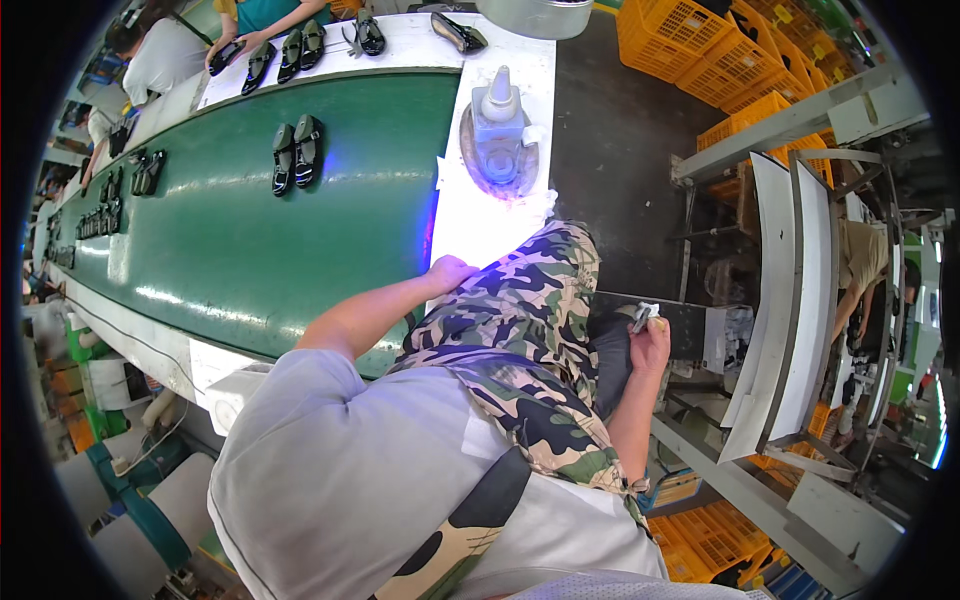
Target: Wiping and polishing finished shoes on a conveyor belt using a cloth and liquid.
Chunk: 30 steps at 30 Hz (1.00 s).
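My left hand [452,272] is closed at the edge of the camouflage apron [520,300], beside the white table; what its fingers hold, if anything, is hidden. Out to the right, past the apron, my right hand [652,346] pinches a small crumpled grey-and-white piece [645,316], perhaps a rag. Ahead on the white tabletop [475,225] a clear plastic bottle with a pointed nozzle [498,130] stands on a round brown tray [472,165]. A pair of shiny black shoes [296,155] lies on the green conveyor belt [370,190], left of the bottle.
Several black shoes [290,55] line the white far table, where another person [265,15] handles one. A round metal container [540,18] sits at its right end. Orange crates [675,40] are stacked at the far right. A metal rack with white panels [775,300] stands to my right.
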Each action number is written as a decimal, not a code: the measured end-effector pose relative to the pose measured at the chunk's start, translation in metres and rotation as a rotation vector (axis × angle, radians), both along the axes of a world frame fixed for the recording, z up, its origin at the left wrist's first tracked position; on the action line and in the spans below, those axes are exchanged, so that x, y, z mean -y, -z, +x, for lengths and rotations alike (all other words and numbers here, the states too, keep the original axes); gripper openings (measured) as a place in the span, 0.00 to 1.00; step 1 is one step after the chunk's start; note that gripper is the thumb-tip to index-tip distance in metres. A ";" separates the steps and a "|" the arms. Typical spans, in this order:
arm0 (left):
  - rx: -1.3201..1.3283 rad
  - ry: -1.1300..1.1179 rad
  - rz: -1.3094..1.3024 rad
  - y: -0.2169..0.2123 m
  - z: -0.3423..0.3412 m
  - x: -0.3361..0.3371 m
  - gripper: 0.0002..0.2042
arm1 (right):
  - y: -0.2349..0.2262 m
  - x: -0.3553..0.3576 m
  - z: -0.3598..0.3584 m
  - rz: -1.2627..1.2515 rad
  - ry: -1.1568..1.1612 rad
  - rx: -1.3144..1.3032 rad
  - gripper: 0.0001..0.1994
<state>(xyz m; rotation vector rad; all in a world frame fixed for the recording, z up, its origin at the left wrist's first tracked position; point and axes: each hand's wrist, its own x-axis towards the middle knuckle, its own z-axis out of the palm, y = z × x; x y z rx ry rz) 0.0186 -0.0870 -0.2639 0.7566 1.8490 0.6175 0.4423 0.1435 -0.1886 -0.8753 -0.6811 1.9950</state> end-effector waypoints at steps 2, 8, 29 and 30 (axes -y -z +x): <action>0.210 -0.152 -0.143 -0.006 -0.003 -0.011 0.21 | 0.006 -0.003 0.003 -0.023 -0.008 -0.022 0.09; 0.284 -0.134 -0.165 -0.010 -0.010 -0.013 0.20 | 0.016 -0.007 -0.008 -0.063 -0.020 -0.145 0.07; 0.285 -0.162 -0.175 -0.023 -0.007 -0.014 0.18 | 0.018 -0.007 -0.007 -0.039 0.007 -0.204 0.09; 0.284 -0.161 -0.175 -0.021 -0.007 -0.014 0.18 | 0.018 -0.007 -0.007 -0.039 0.008 -0.205 0.09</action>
